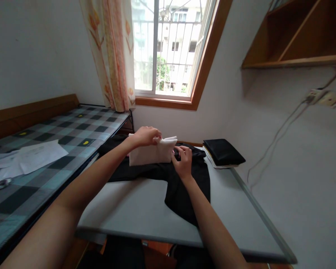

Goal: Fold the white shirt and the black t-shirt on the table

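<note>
A white folded piece, cloth or thick paper [148, 155], stands on edge above the table. My left hand [148, 136] pinches its top edge between thumb and fingers. My right hand [183, 158] is closed by the white piece's right end, with fingers curled around a small dark thing that I cannot make out. Under both hands a black garment, apparently trousers [182, 198], lies spread over the white table [128, 207]. One leg of it reaches toward the table's front edge, and my right forearm covers part of it.
A folded black item [224, 151] rests on a white stack at the table's back right. Left of the table is a bed with a checked sheet [33, 160] and loose papers [42, 155]. A wooden shelf [294, 61] and a socket with cables [315, 96] are on the right wall.
</note>
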A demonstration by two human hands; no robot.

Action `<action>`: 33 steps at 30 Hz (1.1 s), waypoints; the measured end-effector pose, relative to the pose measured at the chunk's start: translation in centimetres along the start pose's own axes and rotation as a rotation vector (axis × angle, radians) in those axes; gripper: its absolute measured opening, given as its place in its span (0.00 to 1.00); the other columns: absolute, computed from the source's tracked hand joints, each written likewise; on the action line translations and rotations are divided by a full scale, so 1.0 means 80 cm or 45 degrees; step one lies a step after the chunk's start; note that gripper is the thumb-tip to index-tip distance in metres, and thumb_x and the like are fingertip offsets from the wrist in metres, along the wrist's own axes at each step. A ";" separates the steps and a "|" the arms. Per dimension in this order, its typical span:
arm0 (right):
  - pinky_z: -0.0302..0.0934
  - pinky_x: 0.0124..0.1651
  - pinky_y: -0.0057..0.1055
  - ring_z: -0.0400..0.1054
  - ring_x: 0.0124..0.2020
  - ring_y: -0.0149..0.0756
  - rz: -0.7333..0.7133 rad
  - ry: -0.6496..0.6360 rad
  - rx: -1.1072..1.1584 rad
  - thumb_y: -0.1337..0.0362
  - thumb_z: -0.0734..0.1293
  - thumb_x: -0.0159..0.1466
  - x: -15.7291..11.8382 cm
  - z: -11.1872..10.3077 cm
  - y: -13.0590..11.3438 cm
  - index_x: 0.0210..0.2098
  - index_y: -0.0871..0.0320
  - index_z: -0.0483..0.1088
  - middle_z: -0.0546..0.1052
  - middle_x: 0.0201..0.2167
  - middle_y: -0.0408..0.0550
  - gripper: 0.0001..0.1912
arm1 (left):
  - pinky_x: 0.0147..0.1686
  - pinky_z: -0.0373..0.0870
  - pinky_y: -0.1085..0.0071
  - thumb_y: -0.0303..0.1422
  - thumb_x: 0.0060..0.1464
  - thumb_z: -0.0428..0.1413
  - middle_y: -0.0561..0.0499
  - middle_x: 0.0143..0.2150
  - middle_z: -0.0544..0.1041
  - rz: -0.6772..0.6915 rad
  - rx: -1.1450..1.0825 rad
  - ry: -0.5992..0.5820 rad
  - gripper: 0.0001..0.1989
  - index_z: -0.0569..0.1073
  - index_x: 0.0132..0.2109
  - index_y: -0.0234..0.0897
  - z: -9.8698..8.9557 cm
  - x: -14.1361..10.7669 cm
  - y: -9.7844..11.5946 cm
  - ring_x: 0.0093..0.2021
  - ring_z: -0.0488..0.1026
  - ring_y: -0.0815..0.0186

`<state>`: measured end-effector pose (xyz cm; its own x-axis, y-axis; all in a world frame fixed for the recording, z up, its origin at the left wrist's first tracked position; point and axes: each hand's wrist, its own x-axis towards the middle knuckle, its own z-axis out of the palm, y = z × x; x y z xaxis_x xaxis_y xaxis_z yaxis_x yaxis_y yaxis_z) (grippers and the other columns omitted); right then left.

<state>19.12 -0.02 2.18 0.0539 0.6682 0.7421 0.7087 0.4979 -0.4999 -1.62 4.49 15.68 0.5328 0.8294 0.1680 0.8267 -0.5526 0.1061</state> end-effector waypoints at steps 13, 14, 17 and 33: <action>0.62 0.36 0.29 0.73 0.34 0.38 -0.216 -0.846 0.053 0.63 0.69 0.59 0.065 -0.060 -0.001 0.39 0.54 0.79 0.81 0.35 0.46 0.09 | 0.47 0.65 0.72 0.34 0.50 0.60 0.48 0.49 0.77 0.223 -0.365 -0.120 0.21 0.74 0.52 0.41 0.033 -0.059 -0.015 0.47 0.73 0.60; 0.62 0.36 0.29 0.73 0.34 0.38 -0.222 -0.826 0.062 0.63 0.70 0.59 0.063 -0.061 0.002 0.39 0.53 0.79 0.81 0.35 0.45 0.09 | 0.47 0.65 0.72 0.33 0.50 0.60 0.48 0.48 0.77 0.208 -0.336 -0.109 0.20 0.75 0.52 0.40 0.033 -0.065 -0.023 0.47 0.74 0.61; 0.62 0.35 0.28 0.74 0.33 0.38 -0.204 -0.832 0.010 0.63 0.70 0.58 0.062 -0.067 0.002 0.39 0.52 0.79 0.81 0.35 0.45 0.09 | 0.45 0.66 0.73 0.34 0.54 0.56 0.49 0.46 0.78 0.172 -0.308 -0.072 0.15 0.76 0.49 0.39 0.031 -0.079 -0.045 0.45 0.74 0.62; 0.60 0.39 0.27 0.73 0.43 0.40 -0.319 -1.523 -0.358 0.55 0.70 0.58 0.114 -0.015 -0.099 0.47 0.53 0.73 0.79 0.44 0.47 0.19 | 0.36 0.65 0.75 0.37 0.58 0.54 0.52 0.39 0.78 0.318 -0.215 0.104 0.10 0.76 0.44 0.41 0.039 -0.091 -0.058 0.36 0.74 0.67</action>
<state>14.84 1.51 13.45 -0.6706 0.7284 -0.1404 0.7407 0.6467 -0.1821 -8.79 1.24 10.92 0.6935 0.6610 0.2867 0.6269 -0.7497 0.2120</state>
